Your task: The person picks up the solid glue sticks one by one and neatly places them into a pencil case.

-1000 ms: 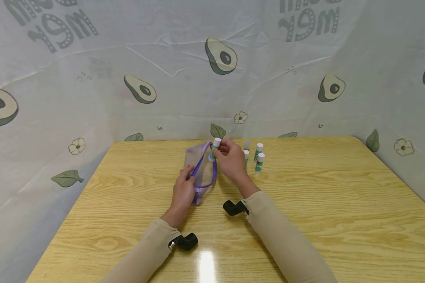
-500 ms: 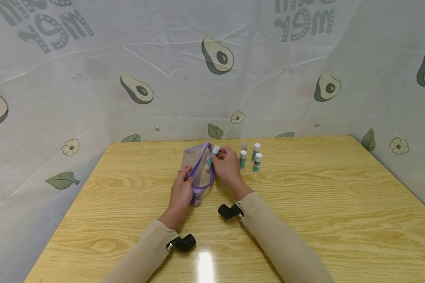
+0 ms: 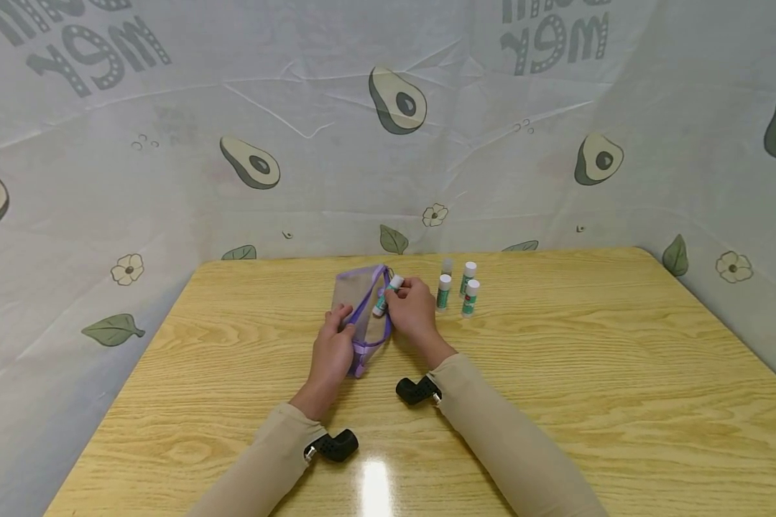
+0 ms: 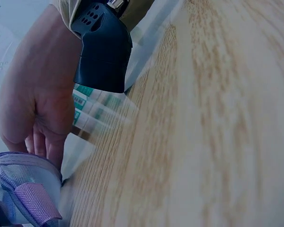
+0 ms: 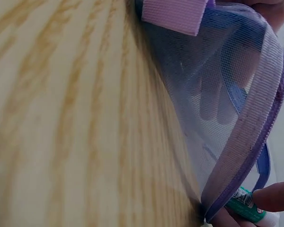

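A mesh pouch (image 3: pixel 350 289) with purple zipper edging lies on the table, its mouth facing right. My left hand (image 3: pixel 332 353) holds its left side, thumb at the edge of the mouth; fingers show through the mesh in the right wrist view. With thumb and fingers my right hand (image 3: pixel 415 310) pinches a glue stick (image 3: pixel 383 304), green-labelled with a white cap. The stick is tilted, its lower end in the pouch mouth. In the right wrist view, the glue stick (image 5: pixel 245 204) shows under the thumb beside the purple zipper (image 5: pixel 270 127).
Just right of my right hand, several glue sticks stand upright: a front one (image 3: pixel 470 300), one near the hand (image 3: pixel 443 294), one behind (image 3: pixel 468 278). A grey-topped container (image 3: pixel 447 267) stands at the back. A printed curtain (image 3: pixel 336 179) hangs behind the wooden table (image 3: pixel 556 373).
My right hand has moved down and slightly left, tilting the glue stick from near upright and lowering it into the pouch mouth. The left hand stays at the pouch.
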{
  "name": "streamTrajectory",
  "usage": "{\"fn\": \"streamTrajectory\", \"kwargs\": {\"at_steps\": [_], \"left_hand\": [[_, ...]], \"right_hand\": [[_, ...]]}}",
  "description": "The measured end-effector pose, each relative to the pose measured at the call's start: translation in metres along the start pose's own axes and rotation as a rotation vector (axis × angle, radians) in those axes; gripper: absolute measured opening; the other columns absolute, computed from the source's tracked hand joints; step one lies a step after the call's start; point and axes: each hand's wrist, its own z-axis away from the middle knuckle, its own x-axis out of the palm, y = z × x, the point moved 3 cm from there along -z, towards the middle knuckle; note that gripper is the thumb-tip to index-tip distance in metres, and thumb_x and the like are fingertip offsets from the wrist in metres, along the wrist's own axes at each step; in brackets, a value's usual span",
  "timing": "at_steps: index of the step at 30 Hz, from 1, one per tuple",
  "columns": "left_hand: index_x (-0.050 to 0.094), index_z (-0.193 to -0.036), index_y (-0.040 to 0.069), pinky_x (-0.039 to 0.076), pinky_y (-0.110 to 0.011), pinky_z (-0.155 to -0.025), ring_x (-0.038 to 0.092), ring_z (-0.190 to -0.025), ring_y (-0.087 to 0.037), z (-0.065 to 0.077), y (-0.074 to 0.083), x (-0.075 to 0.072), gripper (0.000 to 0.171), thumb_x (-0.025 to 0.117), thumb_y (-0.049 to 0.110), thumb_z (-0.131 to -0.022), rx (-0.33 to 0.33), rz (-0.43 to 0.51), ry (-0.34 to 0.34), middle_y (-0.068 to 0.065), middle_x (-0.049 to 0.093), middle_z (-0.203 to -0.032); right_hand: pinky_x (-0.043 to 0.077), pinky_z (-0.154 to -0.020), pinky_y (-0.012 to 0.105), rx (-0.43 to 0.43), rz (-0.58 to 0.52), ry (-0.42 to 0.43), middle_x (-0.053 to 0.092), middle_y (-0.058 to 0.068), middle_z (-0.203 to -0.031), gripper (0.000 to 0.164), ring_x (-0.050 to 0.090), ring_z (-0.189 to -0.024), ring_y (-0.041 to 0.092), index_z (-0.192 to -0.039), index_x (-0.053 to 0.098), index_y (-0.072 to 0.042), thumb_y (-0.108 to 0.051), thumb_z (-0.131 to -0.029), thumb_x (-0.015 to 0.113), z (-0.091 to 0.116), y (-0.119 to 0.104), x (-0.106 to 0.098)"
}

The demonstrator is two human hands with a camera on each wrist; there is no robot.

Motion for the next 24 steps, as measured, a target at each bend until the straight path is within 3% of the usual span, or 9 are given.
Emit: {"fn": "streamTrajectory", "kwargs": {"at_steps": [14, 24], "left_hand": [[0.046, -0.159, 0.003, 0.007, -0.054, -0.137, 0.004, -0.168, -0.031, 0.0017, -0.0024, 0.0021, 0.051, 0.042, 0.015, -0.109, 0.008, -0.003, -0.014, -0.011, 0.026, -0.177], [0.047, -0.159, 0.005, 0.009, -0.053, -0.137, 0.005, -0.168, -0.030, 0.0010, -0.0043, 0.0025, 0.051, 0.043, 0.017, -0.109, 0.007, 0.001, 0.000, -0.009, 0.027, -0.177]], "right_hand": [[0.065, -0.082, 0.036, 0.044, -0.042, 0.001, 0.078, 0.020, -0.118, 0.043, 0.079, -0.099, 0.030, -0.137, 0.063, 0.004, -0.021, -0.102, 0.071, -0.0009, 0.0038, 0.0020], [0.064, -0.094, 0.043, 0.033, -0.044, -0.021, 0.083, 0.014, -0.108, 0.050, 0.080, -0.101, 0.029, -0.144, 0.060, 0.003, -0.022, -0.102, 0.070, 0.0011, 0.0024, 0.0039]]}}
